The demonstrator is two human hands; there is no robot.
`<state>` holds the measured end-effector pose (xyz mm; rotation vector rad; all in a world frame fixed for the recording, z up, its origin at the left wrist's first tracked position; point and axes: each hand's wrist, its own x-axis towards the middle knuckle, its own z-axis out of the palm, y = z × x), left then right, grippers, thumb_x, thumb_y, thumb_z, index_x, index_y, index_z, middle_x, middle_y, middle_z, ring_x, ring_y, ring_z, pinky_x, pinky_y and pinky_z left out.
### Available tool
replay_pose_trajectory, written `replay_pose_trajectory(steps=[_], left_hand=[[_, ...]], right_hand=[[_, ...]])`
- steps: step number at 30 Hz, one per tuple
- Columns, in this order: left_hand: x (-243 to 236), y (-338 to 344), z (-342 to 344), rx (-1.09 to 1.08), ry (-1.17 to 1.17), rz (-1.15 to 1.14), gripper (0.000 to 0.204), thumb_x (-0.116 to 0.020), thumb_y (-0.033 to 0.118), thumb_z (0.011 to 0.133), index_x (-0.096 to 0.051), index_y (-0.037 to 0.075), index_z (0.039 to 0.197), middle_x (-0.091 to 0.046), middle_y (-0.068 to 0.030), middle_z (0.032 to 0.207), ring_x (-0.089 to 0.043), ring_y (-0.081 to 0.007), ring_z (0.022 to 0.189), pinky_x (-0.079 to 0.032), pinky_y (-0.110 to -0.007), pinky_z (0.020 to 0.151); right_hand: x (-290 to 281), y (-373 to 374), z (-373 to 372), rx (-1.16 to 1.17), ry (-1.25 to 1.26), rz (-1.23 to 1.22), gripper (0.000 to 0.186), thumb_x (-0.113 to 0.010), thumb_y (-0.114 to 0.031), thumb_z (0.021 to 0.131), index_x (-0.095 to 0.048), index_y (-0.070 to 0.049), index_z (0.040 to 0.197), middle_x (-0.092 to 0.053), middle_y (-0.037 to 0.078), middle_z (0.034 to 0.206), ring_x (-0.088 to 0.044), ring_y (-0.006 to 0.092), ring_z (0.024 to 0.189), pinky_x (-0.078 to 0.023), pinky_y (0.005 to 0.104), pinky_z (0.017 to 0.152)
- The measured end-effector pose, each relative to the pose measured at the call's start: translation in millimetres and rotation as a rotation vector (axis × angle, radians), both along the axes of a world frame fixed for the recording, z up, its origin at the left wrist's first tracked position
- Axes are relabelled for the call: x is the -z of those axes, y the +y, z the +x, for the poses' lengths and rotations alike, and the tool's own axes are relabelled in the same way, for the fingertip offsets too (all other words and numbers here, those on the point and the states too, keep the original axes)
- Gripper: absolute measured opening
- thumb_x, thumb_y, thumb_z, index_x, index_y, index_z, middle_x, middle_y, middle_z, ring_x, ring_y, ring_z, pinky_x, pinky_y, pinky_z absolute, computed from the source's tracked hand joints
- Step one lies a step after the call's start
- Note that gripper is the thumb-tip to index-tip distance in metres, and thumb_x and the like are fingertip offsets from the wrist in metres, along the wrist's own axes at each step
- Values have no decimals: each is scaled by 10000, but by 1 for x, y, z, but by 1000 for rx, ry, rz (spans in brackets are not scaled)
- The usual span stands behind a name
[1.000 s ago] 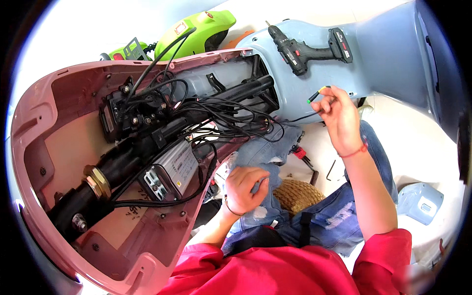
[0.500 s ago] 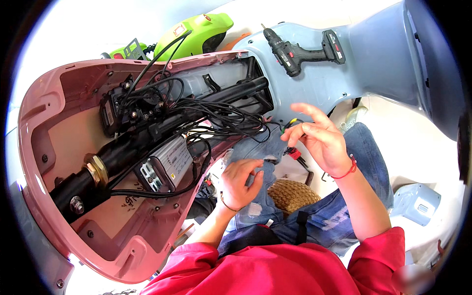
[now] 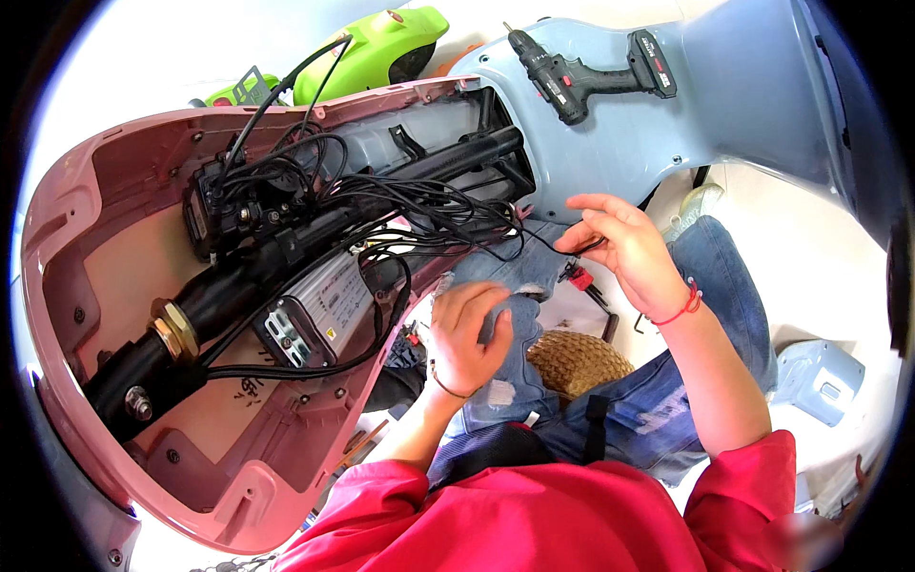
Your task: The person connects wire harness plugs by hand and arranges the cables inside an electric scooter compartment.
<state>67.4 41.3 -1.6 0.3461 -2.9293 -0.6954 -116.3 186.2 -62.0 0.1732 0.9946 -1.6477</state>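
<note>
Black cable tangle (image 3: 429, 202) across the tube (image 3: 481, 148), drill (image 3: 570, 88) on blue bodywork (image 3: 610, 162).

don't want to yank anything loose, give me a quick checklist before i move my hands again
1. Cable in the right hand's grip: ok, it sits between the fingers.
2. Left hand free: ok, fingers loosely curled, nothing seen in them.
3. Cable bundle untangled: not ok, loops cross one another over the black tube.
4. Drill clear of both hands: ok, lying on the blue panel.
5. Silver box fastened down: cannot tell, it lies in the pink shell but its fixing is unclear.
</note>
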Motion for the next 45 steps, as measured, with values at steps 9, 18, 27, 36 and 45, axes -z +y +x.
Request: replay_pose_trajectory(steps=[9,18,27,36,45], left_hand=[[2,1,-7,-294,-22,59,534,-591,-20,797,-439,-46,1308,-453,-206,1368,-438,-324,1276,-347,-412,1062],[16,-11,-38,-480,91,414,603,-580,22,881,-306,-5,1418,-480,-185,1353,-491,-267,1244,-386,-352,1007],[-30,25,-46,-398,-63,462,509,-537,18,899,-270,-45,1327,-604,-210,1107,-614,-277,1047,-467,-364,900],[-28,25,-34,-345,-104,496,636,-614,39,827,-291,-77,1362,-493,-269,1252,-515,-390,1158,-392,-409,992],[-21,11,-24,-174,-168,-23,507,-663,14,732,-504,-39,1210,-551,-223,1163,-511,-427,1098,-395,-468,941]], right_hand=[[7,-5,9,-62,154,52,442,-395,-152,940,-411,99,1303,-678,146,1069,-597,196,1053,-441,308,899],[-2,-24,25,-202,688,279,308,-564,-159,907,-544,13,1162,-673,148,978,-612,257,941,-462,305,785],[-30,-47,32,53,423,-234,284,-573,-123,882,-600,41,1113,-625,132,999,-602,191,961,-471,301,849],[-44,-81,29,64,966,-55,185,-637,-187,846,-660,-12,902,-642,168,851,-607,349,853,-475,407,735],[-49,-80,17,-43,744,-99,194,-613,-172,849,-651,17,871,-640,194,766,-617,368,751,-477,431,678]])
